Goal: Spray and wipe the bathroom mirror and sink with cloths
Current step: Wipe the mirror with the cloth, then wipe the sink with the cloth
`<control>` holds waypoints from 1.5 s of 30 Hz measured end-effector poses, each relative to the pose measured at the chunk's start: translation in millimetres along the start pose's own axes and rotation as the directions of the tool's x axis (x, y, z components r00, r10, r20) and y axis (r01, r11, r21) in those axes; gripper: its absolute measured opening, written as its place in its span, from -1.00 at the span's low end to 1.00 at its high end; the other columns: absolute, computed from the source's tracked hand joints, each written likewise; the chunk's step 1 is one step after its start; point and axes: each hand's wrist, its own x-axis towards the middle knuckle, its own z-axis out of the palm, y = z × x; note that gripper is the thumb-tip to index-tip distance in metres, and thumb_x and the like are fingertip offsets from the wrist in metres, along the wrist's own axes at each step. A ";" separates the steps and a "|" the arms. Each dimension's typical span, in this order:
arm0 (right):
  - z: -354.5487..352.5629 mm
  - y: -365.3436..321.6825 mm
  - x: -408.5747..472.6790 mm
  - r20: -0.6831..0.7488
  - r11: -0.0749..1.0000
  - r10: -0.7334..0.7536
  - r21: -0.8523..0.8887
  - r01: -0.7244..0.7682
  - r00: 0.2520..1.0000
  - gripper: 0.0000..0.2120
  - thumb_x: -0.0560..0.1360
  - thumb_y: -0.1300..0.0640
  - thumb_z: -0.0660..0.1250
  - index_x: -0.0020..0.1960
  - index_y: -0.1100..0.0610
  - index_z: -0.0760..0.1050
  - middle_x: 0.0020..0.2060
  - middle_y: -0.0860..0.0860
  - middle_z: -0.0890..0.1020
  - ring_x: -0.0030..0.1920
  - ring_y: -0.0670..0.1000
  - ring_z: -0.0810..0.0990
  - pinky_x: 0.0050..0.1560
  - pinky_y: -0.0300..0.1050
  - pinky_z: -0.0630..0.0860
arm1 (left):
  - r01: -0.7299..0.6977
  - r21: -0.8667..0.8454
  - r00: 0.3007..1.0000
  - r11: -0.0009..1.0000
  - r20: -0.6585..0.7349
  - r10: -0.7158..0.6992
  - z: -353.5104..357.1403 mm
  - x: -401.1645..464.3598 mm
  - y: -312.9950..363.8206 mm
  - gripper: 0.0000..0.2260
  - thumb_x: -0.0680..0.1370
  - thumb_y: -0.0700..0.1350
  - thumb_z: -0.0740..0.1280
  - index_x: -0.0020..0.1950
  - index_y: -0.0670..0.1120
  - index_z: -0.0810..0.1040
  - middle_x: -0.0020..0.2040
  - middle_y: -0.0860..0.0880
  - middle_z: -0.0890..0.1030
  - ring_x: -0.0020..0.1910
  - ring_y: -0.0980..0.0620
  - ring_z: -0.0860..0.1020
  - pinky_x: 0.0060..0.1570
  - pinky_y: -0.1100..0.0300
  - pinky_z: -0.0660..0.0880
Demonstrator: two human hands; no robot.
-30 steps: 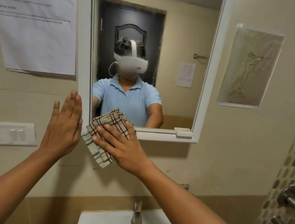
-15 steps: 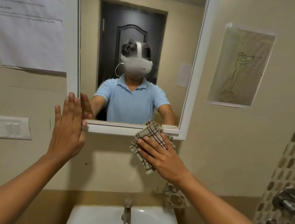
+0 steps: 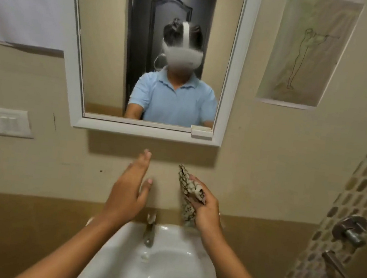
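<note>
Porcelain sink (image 3: 195, 276), white and glossy with a round metal drain, lies nearest, a chrome tap (image 3: 149, 229) at its back edge. Above it the right hand (image 3: 207, 207) grips a checked woven cloth (image 3: 187, 189), fingers curled round the bunched fabric, which sticks up past the fingertips and hangs below the palm. The left hand (image 3: 130, 186) floats just beside, fingers straight, holding nothing. Farther up, the white-framed rectangular mirror (image 3: 111, 37) hangs on a smooth beige wall.
</note>
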 end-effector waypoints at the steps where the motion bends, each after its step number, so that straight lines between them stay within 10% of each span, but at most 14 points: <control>1: 4.4 2.0 -7.7 -0.002 0.973 0.162 0.169 -0.159 0.987 -0.59 0.48 0.41 0.33 0.15 -0.04 0.58 0.13 -0.04 0.68 0.21 0.04 0.61 0.23 -0.06 0.53 | 0.095 -0.105 0.995 0.990 0.041 -0.091 6.9 -8.0 6.4 -0.48 0.61 -0.10 0.25 0.57 -0.09 0.24 0.54 0.04 0.26 0.54 0.11 0.22 0.52 0.13 0.16; 5: 12.5 13.2 -32.5 0.256 0.726 0.455 0.448 -0.521 0.853 -0.61 0.45 0.20 0.31 0.27 0.20 0.52 0.16 0.21 0.65 0.17 0.21 0.63 0.25 0.21 0.50 | 0.620 -0.528 0.785 0.581 0.413 -0.462 13.4 -25.9 15.1 -0.46 0.49 -0.07 0.48 0.43 -0.13 0.45 0.35 -0.03 0.55 0.35 -0.01 0.50 0.19 0.27 0.46; 10: 31.7 24.3 -41.4 0.439 0.628 0.492 0.420 -0.656 0.752 -0.67 0.45 0.16 0.22 0.06 0.23 0.68 0.09 0.23 0.67 0.03 0.19 0.68 0.10 0.11 0.55 | 0.841 -0.484 0.541 0.243 0.733 -0.413 2.4 -48.1 -5.6 -0.59 0.39 0.03 0.42 0.18 -0.14 0.63 0.12 -0.17 0.69 0.13 -0.15 0.66 0.08 0.04 0.58; 13: 50.3 43.7 -43.8 0.487 0.694 0.493 0.279 -0.663 0.721 -0.62 0.49 0.14 0.31 0.26 0.25 0.57 0.18 0.21 0.63 0.15 0.20 0.63 0.13 0.10 0.55 | 0.877 -0.476 0.463 0.068 0.798 -0.386 0.0 -62.4 -27.4 -0.67 0.44 -0.03 0.40 0.13 -0.16 0.67 0.15 -0.24 0.67 0.10 -0.18 0.67 0.04 0.01 0.62; 18: 79.0 89.1 -34.2 0.364 0.838 0.515 -0.023 -0.545 0.776 -0.63 0.43 0.31 0.45 0.22 0.14 0.59 0.08 0.07 0.70 0.11 0.09 0.67 0.02 -0.05 0.61 | 0.859 -0.512 0.446 0.006 0.743 -0.499 3.5 -86.7 -63.3 -0.69 0.61 -0.05 0.25 0.26 -0.17 0.58 0.14 -0.21 0.68 0.10 -0.21 0.67 -0.07 -0.01 0.63; 26: 111.1 164.8 -49.8 0.103 0.803 0.530 -0.381 -0.459 0.842 -0.62 0.38 -0.09 0.51 0.11 0.08 0.61 -0.03 0.01 0.71 0.00 0.01 0.68 0.07 0.09 0.63 | 0.900 -0.435 0.322 -0.039 0.721 -0.613 32.8 -118.4 -128.4 -0.77 0.63 -0.13 0.27 0.23 -0.15 0.60 0.13 -0.18 0.69 0.11 -0.18 0.67 0.13 -0.16 0.58; 33: 69.4 198.1 -37.6 0.006 0.639 0.542 -0.652 -0.407 0.840 -0.80 0.47 -0.01 0.45 0.01 0.08 0.58 -0.18 -0.03 0.68 -0.17 0.01 0.69 -0.03 0.00 0.62 | 0.899 -0.419 0.359 0.131 0.530 -0.768 60.6 -110.7 -159.1 -0.86 0.61 -0.14 0.33 0.13 -0.08 0.62 -0.03 -0.08 0.70 0.00 -0.12 0.67 0.06 -0.09 0.60; 39: 16.7 212.3 -3.8 0.071 0.395 0.505 -0.905 -0.158 0.861 -0.75 0.55 -0.04 0.33 0.17 0.04 0.54 0.06 -0.01 0.66 0.06 0.05 0.63 0.07 -0.10 0.52 | 0.765 -0.134 0.644 0.630 0.205 -0.737 97.6 -108.1 -188.2 -0.63 0.56 -0.23 0.29 0.36 0.01 0.52 0.08 -0.08 0.69 0.09 -0.13 0.63 0.09 0.06 0.52; 45: -9.4 234.5 19.8 0.309 0.211 0.438 -0.948 0.237 0.844 -0.66 0.60 0.04 0.23 0.35 0.10 0.42 0.27 0.02 0.51 0.26 0.06 0.49 0.14 -0.07 0.47 | 0.350 0.409 0.698 0.843 0.487 -0.526 166.3 -138.7 -190.6 -0.39 0.51 -0.18 0.26 0.57 -0.08 0.24 0.57 -0.18 0.25 0.55 -0.24 0.19 0.51 -0.18 0.09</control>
